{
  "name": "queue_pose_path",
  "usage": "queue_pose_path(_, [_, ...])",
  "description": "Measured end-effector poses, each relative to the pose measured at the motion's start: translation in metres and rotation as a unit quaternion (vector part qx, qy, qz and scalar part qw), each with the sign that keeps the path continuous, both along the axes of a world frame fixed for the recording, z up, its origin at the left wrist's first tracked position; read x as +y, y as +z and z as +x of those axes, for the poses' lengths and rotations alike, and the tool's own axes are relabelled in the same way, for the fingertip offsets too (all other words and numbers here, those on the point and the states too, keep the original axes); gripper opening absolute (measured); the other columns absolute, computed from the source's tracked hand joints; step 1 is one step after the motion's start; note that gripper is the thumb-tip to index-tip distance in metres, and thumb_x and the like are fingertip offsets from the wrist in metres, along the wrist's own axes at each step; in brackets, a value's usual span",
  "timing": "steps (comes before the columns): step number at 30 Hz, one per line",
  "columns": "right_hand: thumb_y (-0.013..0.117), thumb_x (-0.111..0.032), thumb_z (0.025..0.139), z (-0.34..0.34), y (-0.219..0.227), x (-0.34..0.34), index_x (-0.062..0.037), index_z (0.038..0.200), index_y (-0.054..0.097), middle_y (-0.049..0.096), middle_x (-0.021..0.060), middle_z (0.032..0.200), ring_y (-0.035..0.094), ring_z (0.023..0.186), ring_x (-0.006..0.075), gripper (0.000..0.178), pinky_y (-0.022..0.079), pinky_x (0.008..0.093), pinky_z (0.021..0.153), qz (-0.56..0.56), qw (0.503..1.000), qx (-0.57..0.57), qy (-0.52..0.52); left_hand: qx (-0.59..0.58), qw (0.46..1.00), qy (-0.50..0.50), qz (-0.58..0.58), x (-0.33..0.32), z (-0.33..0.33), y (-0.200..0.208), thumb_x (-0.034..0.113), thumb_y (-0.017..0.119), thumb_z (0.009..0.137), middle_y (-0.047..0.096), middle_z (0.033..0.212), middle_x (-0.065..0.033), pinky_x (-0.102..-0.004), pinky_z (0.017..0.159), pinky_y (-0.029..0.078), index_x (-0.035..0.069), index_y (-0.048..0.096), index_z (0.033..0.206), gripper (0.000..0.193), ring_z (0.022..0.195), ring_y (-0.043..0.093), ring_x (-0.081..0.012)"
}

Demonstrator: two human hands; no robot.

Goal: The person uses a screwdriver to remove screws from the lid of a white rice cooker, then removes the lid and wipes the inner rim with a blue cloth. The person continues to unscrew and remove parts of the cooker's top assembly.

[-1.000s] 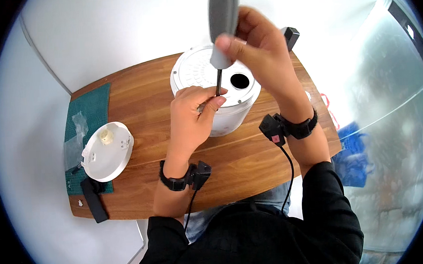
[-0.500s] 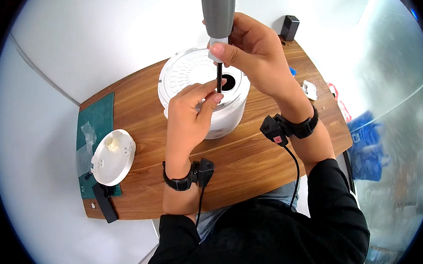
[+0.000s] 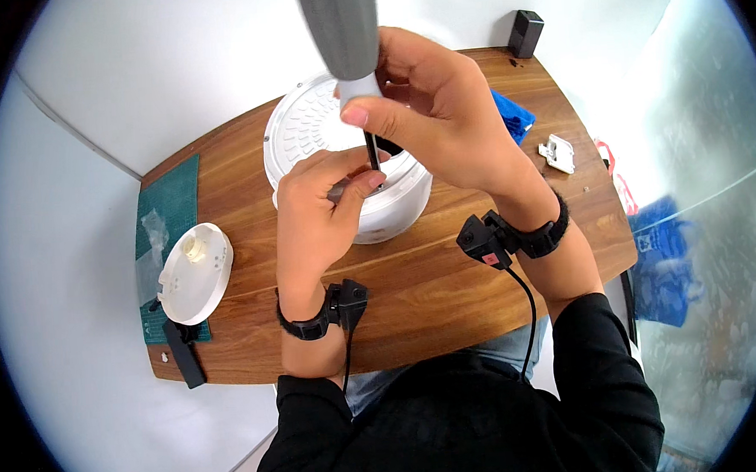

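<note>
A grey screwdriver with a thick body (image 3: 341, 28) and a long black shaft leans over a round white appliance (image 3: 299, 125). The fingers of my right hand (image 3: 449, 125) are closed round the screwdriver's pale front end. Lower down, my left hand (image 3: 309, 218) pinches the shaft near its tip between thumb and finger. The tip meets the near rim of the appliance's top, partly hidden by my left fingertips. A ring of raised slots and small screws mark that top. A dark round opening (image 3: 390, 147) shows partly behind my right hand.
A white oval lid (image 3: 197, 288) and clear plastic film (image 3: 153, 235) lie on a green cutting mat (image 3: 169, 191) at left, near a black bar-shaped part (image 3: 183, 356). At right are a blue object (image 3: 513, 118), a small white bracket (image 3: 558, 154) and a black box (image 3: 525, 33).
The screwdriver now tilts more, its top leaning left, and its tip sits a little lower and left. Both hands have moved with it. More of the blue object shows.
</note>
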State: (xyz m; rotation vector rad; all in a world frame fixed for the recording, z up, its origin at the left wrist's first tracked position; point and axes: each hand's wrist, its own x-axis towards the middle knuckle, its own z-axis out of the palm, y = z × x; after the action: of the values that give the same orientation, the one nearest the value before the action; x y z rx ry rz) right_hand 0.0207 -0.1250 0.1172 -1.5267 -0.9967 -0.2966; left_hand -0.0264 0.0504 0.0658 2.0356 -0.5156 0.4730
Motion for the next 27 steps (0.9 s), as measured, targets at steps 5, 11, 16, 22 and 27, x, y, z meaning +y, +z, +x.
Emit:
queue_pose_path(5, [0.068, -0.007, 0.094, -0.006, 0.002, -0.006, 0.0052, 0.136, 0.051, 0.067, 0.0102, 0.111, 0.065, 0.095, 0.0126, 0.047, 0.056, 0.0256, 0.08, -0.028, 0.998, 0.015, 0.047, 0.027, 0.999, -0.013, -0.026, -0.006, -0.007, 0.007, 0.003, 0.069, 0.088, 0.076, 0.09, -0.0115, -0.0303, 0.072, 0.054, 0.001, 0.074, 0.105, 0.017, 0.083, 0.073, -0.021])
queue_pose_path(11, [0.067, -0.011, 0.095, -0.001, -0.003, -0.007, 0.0036, 0.135, 0.05, 0.067, 0.0095, 0.107, 0.066, 0.09, 0.0147, 0.046, 0.056, 0.0287, 0.079, 0.051, 0.996, 0.025, 0.065, 0.015, 0.997, 0.005, -0.071, -0.014, -0.004, 0.002, -0.001, 0.066, 0.09, 0.076, 0.089, -0.0123, -0.0261, 0.069, 0.056, -0.002, 0.074, 0.103, 0.015, 0.081, 0.074, -0.0166])
queue_pose_path(16, [0.082, -0.026, 0.082, -0.009, 0.01, 0.001, 0.0051, 0.123, 0.056, 0.068, 0.0124, 0.093, 0.062, 0.078, 0.0162, 0.057, 0.053, 0.0281, 0.071, -0.032, 0.994, -0.019, -0.107, 0.005, 0.997, 0.039, -0.071, -0.016, -0.004, 0.0, -0.003, 0.069, 0.087, 0.076, 0.083, -0.0111, -0.0253, 0.067, 0.056, -0.003, 0.075, 0.097, 0.011, 0.077, 0.073, -0.0146])
queue_pose_path(22, [0.076, -0.014, 0.087, -0.013, 0.017, -0.003, 0.0055, 0.123, 0.055, 0.07, 0.0129, 0.099, 0.068, 0.089, 0.0178, 0.046, 0.057, 0.0309, 0.08, -0.022, 0.995, 0.053, -0.085, 0.046, 0.994, 0.012, -0.099, -0.013, -0.001, 0.002, -0.001, 0.07, 0.088, 0.076, 0.082, -0.01, -0.0246, 0.068, 0.055, -0.002, 0.076, 0.096, 0.01, 0.075, 0.071, -0.0122])
queue_pose_path(27, [0.071, -0.01, 0.092, -0.013, 0.009, -0.003, 0.0055, 0.131, 0.049, 0.07, 0.0151, 0.106, 0.069, 0.101, 0.0195, 0.047, 0.058, 0.035, 0.091, 0.084, 0.991, 0.098, 0.044, 0.066, 0.987, -0.053, -0.136, -0.011, 0.0, 0.0, 0.0, 0.072, 0.087, 0.076, 0.081, -0.0097, -0.0231, 0.067, 0.053, -0.001, 0.075, 0.098, 0.011, 0.074, 0.07, -0.0111])
